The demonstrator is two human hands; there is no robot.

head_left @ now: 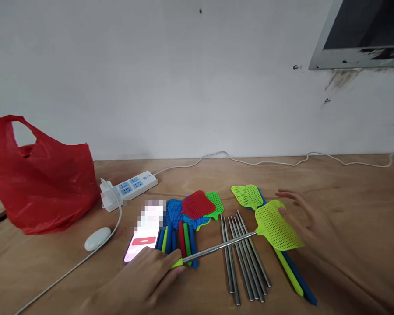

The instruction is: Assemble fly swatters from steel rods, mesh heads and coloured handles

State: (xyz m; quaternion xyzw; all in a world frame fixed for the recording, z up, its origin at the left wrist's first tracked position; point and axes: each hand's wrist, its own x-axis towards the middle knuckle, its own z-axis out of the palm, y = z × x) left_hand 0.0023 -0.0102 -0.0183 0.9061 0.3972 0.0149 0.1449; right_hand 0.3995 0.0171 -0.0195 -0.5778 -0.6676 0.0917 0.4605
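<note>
1. The left hand (151, 273) is closed around the yellow-green grip end of a long swatter with a steel shaft (238, 240), pinching it between thumb and fingers.
2. The right hand (304, 218) is slightly blurred, its fingers spread beside the swatter's perforated yellow-green plastic head (279, 229). The thumb overlaps the head's edge; whether it presses there, I cannot tell.
3. The swatter thus spans the space between the hands, its shaft slanting up from left hand to right.
4. Below that shaft, between the hands, loose slim steel rods (246, 262) lie side by side on the brown wooden worktop (357, 197).
5. Just beyond the left hand's fingers are red, green, blue and yellow-green plastic handles (182, 238), with overlapping red, blue and green perforated heads (198, 204) farther off.
6. Near the right hand, another yellow-green perforated head (248, 195) lies over a blue one; a yellow-green and a blue handle (289, 271) emerge below the held head, which hides any join.
7. Just beyond the left hand lies a lit smartphone (139, 254); farther out are a white power strip (136, 187) and a red plastic bag (49, 179).
</note>
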